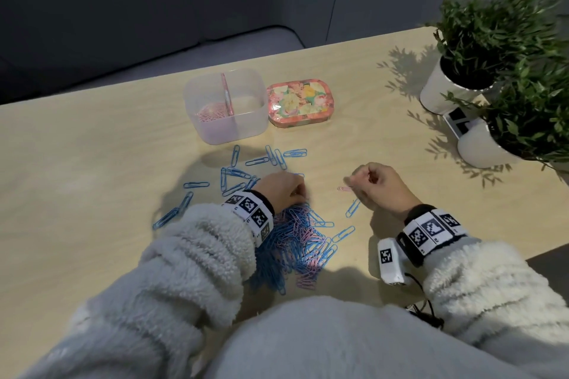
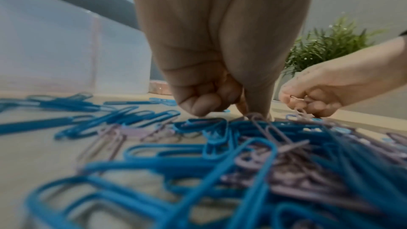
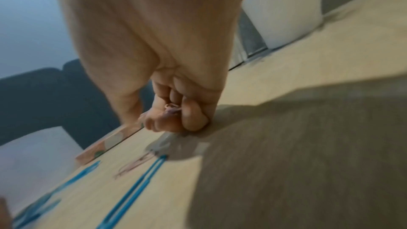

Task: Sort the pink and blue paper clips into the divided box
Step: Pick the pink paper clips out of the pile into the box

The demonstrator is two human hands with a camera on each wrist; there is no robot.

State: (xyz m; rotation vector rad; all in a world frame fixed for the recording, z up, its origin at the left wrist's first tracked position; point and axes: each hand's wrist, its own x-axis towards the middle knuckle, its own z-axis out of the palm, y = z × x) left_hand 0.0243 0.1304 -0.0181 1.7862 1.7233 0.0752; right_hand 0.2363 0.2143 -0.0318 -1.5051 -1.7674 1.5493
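A mixed pile of pink and blue paper clips (image 1: 295, 240) lies in front of me. My left hand (image 1: 300, 192) is at the pile's far edge; in the left wrist view its thumb and forefinger (image 2: 253, 112) pinch a pink clip (image 2: 273, 133) on the heap. My right hand (image 1: 354, 186) is to the right of the pile, fingers curled around pink clips (image 3: 170, 109). Another pink clip (image 1: 345, 188) shows at its fingertips; I cannot tell if they touch it. The clear divided box (image 1: 246, 129) stands farther back, with pink clips (image 1: 211, 114) in its left compartment.
Several loose blue clips (image 1: 261, 160) are scattered between the pile and the box. A floral tin (image 1: 300, 106) sits right of the box. Two potted plants in white pots (image 1: 440, 89) stand at the table's right edge. The table's far edge runs just behind the box.
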